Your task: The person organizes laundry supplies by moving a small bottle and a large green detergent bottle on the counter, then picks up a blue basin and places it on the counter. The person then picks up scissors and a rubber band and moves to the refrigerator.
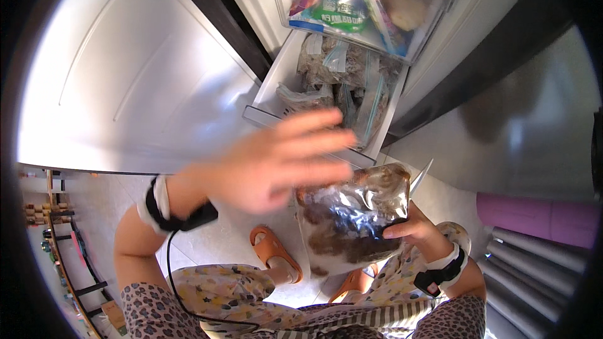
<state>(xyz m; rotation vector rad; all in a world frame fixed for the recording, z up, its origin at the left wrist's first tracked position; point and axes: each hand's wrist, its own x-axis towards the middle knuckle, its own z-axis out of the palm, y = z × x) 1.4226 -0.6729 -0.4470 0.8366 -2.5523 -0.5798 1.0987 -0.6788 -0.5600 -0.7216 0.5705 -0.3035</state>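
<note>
My right hand (409,230) grips the right edge of a clear plastic bag (353,219) with dark brown contents, held above the floor before my knees. A thin pale pointed edge sticks out behind the bag's upper right corner; I cannot tell what it belongs to. My left hand (282,160), blurred, is spread with fingers apart over the front of a pulled-out white freezer drawer (272,87), left of the bag's top; nothing shows in it. Inside the drawer lie several zip bags (325,63) with greyish-brown contents, partly hidden by my left hand.
Above the drawer, a clear refrigerator drawer (282,4) holds colourful packages (341,9). An open refrigerator door (118,70) stands at left, a grey glossy panel (509,117) at right. A purple roll (537,219) and grey ribbed cushioning (532,268) lie lower right. Orange slippers (278,252) are on my feet.
</note>
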